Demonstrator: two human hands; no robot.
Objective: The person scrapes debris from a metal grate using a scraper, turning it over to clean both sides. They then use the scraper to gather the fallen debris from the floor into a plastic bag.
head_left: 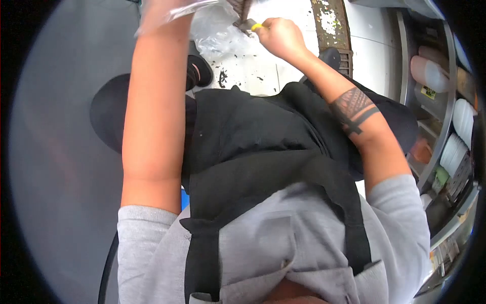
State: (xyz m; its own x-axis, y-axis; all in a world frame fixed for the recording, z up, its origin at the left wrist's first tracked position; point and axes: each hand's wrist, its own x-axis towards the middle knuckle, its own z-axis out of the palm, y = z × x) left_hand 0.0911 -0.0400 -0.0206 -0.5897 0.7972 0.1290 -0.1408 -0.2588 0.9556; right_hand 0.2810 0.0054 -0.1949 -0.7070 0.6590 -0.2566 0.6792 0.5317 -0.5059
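My right hand is closed around the yellow handle of a small scraper-like tool. Its grey blade points left, close to a brown ridged object that the top edge cuts off. Clear plastic bag lies crumpled on the floor just left of the tool. At the top left, my left hand is partly out of view, with clear plastic over it. Its fingers do not show, so what it holds is hidden. Dark scraps are scattered over the white tiles below the bag.
A brown floor drain channel with pale bits on it runs at the upper right, ending in a grate. Metal shelving with stacked containers stands along the right. A grey surface fills the left side.
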